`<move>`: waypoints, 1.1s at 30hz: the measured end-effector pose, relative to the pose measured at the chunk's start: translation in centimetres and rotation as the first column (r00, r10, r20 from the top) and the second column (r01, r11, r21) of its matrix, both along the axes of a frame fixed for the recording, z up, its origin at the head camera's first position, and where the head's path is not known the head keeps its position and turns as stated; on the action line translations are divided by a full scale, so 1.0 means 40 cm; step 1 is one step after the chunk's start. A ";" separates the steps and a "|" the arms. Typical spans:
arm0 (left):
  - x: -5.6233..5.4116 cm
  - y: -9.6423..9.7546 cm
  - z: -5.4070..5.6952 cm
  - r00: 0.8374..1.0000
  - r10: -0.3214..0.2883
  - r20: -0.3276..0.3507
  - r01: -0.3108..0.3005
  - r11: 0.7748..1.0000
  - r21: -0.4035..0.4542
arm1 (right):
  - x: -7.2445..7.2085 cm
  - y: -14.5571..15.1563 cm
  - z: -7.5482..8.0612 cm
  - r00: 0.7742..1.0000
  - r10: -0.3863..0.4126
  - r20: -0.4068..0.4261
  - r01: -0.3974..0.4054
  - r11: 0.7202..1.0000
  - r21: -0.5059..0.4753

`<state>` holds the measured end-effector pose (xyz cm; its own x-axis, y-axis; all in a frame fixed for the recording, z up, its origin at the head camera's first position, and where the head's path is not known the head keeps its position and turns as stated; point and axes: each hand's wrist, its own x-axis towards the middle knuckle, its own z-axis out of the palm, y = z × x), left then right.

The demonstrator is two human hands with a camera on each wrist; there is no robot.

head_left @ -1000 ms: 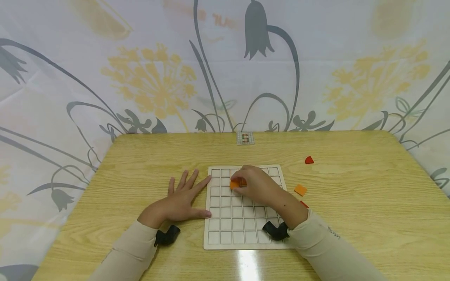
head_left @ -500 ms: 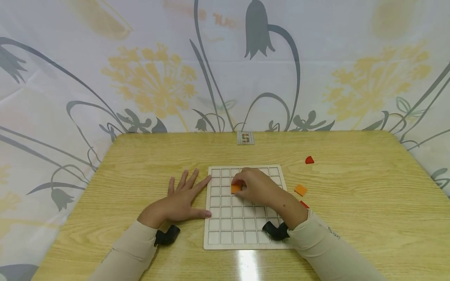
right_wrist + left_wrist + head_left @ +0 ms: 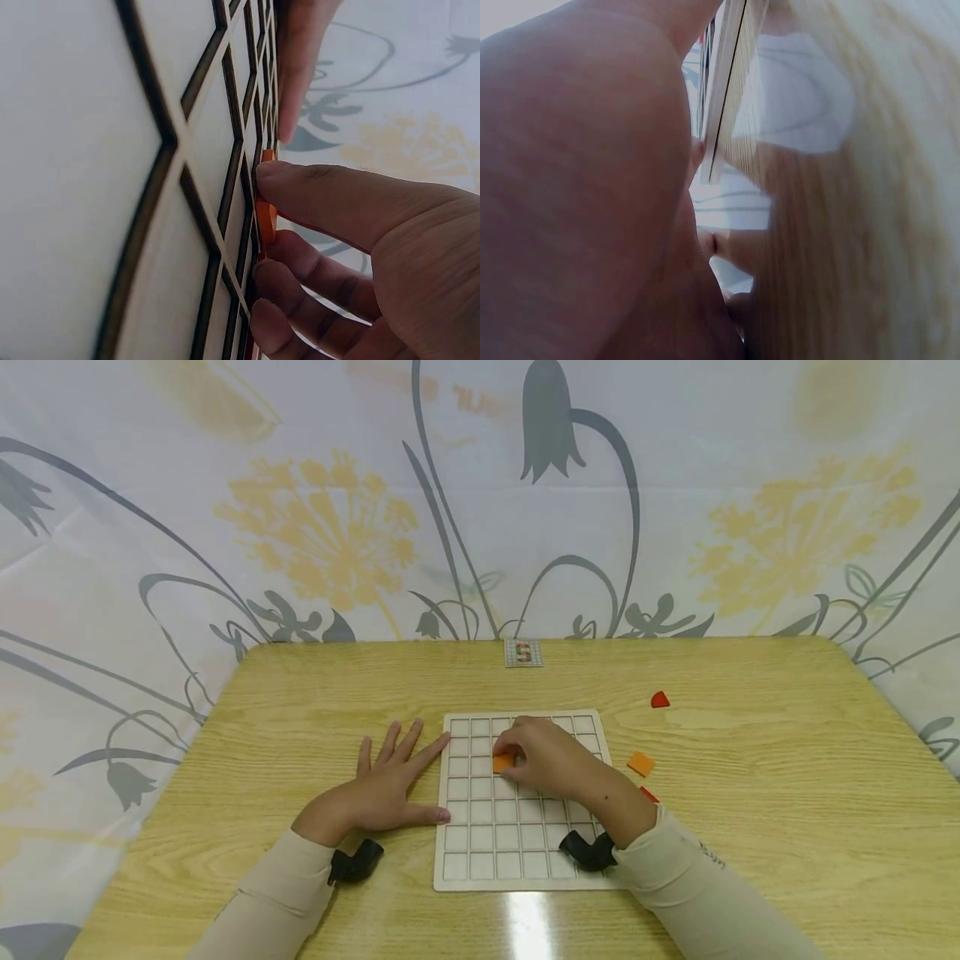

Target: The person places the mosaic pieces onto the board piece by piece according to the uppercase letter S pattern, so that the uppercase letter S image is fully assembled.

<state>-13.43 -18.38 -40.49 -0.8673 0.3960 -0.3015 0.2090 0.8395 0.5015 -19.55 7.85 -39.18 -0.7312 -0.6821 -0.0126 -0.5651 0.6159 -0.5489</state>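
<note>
A pale board with a grid of square cells (image 3: 482, 839) lies on the table. Over its upper middle, my right hand (image 3: 551, 760) pinches an orange square tile (image 3: 503, 763) by its edges, down at one of the cells. The right wrist view shows the thumb on that orange tile (image 3: 266, 217), with the other fingers curled at its far side. Spread on the table to the left, my left hand (image 3: 386, 789) touches the board's left edge with its thumb and index finger. Part of the grid is hidden beneath the right hand and forearm.
Right of the board lie another orange square tile (image 3: 641, 764), a red piece (image 3: 649, 795) partly hidden by the wrist, and a red rounded piece (image 3: 660, 700) farther back. A small patterned card (image 3: 523, 653) sits at the table's back edge, before a flowered cloth (image 3: 480, 510).
My right hand has brought the orange tile slightly nearer and down into a cell, then stayed there. The left hand has not moved.
</note>
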 end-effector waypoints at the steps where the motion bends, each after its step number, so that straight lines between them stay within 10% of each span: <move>1: 0.000 0.000 0.001 1.000 -0.001 0.000 0.001 1.000 0.001 | 0.000 0.000 0.000 1.000 0.002 -0.001 -0.002 1.000 -0.001; 33: 0.000 0.000 0.004 1.000 0.000 0.008 0.000 1.000 -0.006 | 0.001 -0.001 -0.002 1.000 0.006 -0.009 -0.006 1.000 0.016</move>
<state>-13.42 -18.38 -40.34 -0.8648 0.3945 -0.3107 0.2051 0.8422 0.4986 -19.50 7.83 -39.25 -0.7275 -0.6859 -0.0169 -0.5736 0.6214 -0.5337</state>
